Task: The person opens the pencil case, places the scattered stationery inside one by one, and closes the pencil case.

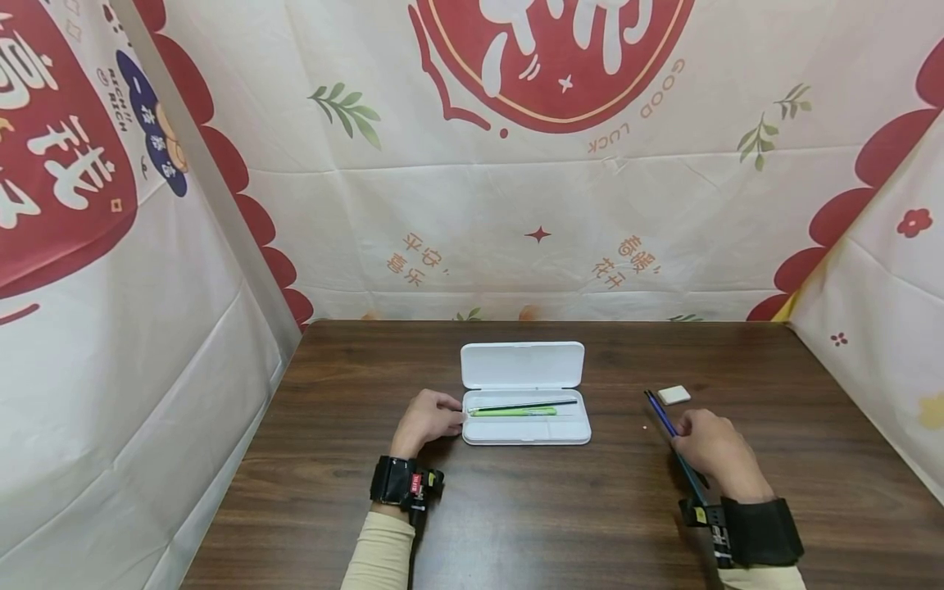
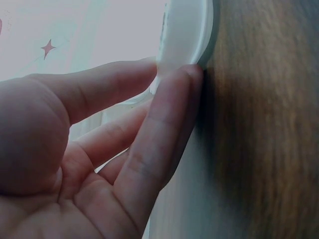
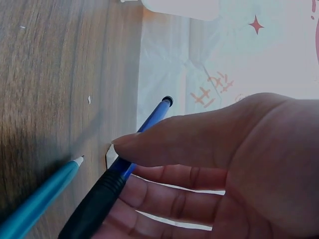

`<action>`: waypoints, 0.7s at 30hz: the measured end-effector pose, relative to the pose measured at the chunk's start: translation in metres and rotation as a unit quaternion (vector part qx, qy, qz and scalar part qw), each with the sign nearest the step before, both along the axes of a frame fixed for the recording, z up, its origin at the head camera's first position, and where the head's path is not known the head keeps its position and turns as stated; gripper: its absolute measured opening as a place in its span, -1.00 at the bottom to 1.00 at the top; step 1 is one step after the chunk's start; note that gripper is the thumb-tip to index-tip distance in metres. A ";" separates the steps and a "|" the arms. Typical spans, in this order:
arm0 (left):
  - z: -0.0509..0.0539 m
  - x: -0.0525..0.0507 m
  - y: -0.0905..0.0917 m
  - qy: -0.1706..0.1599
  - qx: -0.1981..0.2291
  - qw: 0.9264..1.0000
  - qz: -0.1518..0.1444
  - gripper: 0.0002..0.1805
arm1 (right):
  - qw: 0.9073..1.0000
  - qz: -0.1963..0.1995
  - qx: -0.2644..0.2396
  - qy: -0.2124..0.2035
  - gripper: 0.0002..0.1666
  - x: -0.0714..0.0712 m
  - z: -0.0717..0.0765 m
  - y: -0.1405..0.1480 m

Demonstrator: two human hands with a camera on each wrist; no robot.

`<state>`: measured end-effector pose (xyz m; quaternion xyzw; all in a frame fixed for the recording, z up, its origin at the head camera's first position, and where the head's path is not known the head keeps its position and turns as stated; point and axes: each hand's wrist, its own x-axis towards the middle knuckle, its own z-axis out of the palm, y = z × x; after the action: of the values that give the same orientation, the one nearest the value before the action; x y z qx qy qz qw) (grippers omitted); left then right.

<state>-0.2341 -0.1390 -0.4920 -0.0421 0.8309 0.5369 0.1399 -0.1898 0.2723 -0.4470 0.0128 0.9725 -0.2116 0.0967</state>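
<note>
"What are you holding?"

"My right fingers (image 3: 169,198) pinch a blue pen (image 3: 155,114), at the lower right of the head view. My thumb is on one side and my other fingers are on the other. I think that grip keeps it from rolling."

"And your left fingers (image 2: 164,114)?"

"They pinch the left end of the white box (image 1: 501,431), low in the middle. I guess that stops it sliding on the bench (image 1: 560,516)."

"Why is the box like that?"

"The lid (image 1: 523,365) leans back, so I can see inside. A green pen (image 1: 512,412) and a thin dark stick (image 1: 564,402) lie side by side in there, maybe so they fit along the box."

"What does your blue pen look like?"

"It's shiny blue, with a black end and a bumpy black grip. It tilts across my fingers. A teal pen (image 3: 45,198) is just beside it, at the lower left of the right wrist view. A small white block (image 1: 674,395), maybe a rubber, sits near its black end."
</note>
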 end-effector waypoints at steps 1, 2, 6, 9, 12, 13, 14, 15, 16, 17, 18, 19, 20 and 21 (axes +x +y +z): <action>0.000 0.000 0.000 0.000 0.000 1.000 0.000 -0.73 | 1.000 0.000 0.000 0.000 -0.89 0.000 0.000 0.000; 0.000 0.000 0.000 0.001 -0.001 1.000 0.000 -0.74 | 1.000 0.000 -0.001 -0.001 -0.89 0.000 0.000 0.000; 0.000 0.001 0.000 0.007 -0.008 1.000 -0.001 -0.74 | 1.000 -0.002 -0.004 -0.004 -0.89 0.000 0.001 -0.001; -0.001 0.001 -0.001 0.008 -0.010 1.000 -0.001 -0.74 | 1.000 -0.002 -0.004 -0.004 -0.89 0.001 0.002 -0.002; -0.002 0.000 -0.001 0.004 -0.005 1.000 0.000 -0.74 | 1.000 0.000 -0.003 -0.001 -0.90 0.001 0.002 -0.003; -0.002 0.000 -0.001 0.003 -0.005 1.000 0.001 -0.74 | 1.000 0.001 -0.003 0.001 -0.90 0.001 0.003 -0.003; -0.002 0.000 0.000 0.002 -0.005 1.000 0.001 -0.74 | 1.000 0.002 -0.002 0.002 -0.90 0.001 0.003 -0.003; -0.002 0.000 0.000 0.000 -0.003 1.000 0.002 -0.74 | 1.000 0.003 -0.001 0.003 -0.90 0.001 0.003 -0.003; -0.002 0.000 -0.001 0.001 -0.002 1.000 0.001 -0.73 | 1.000 0.003 0.000 0.002 -0.90 0.001 0.003 -0.004; -0.001 0.000 -0.001 0.001 -0.001 1.000 0.002 -0.73 | 1.000 0.002 0.000 0.002 -0.90 0.001 0.004 -0.004; -0.001 0.000 -0.001 0.000 -0.001 1.000 0.002 -0.73 | 1.000 0.002 0.000 0.002 -0.90 0.001 0.004 -0.005; -0.001 0.000 -0.001 0.000 -0.001 1.000 0.002 -0.73 | 1.000 0.001 0.000 0.001 -0.90 0.000 0.004 -0.005; -0.001 -0.001 -0.001 0.000 -0.001 1.000 0.002 -0.73 | 1.000 0.000 0.000 0.001 -0.90 0.000 0.004 -0.005; -0.001 -0.001 -0.001 -0.001 -0.001 1.000 0.002 -0.73 | 1.000 0.000 0.000 0.000 -0.90 0.000 0.004 -0.006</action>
<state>-0.2347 -0.1398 -0.4931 -0.0442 0.8311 0.5364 0.1398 -0.1897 0.2667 -0.4430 0.0124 0.9725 -0.2117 0.0967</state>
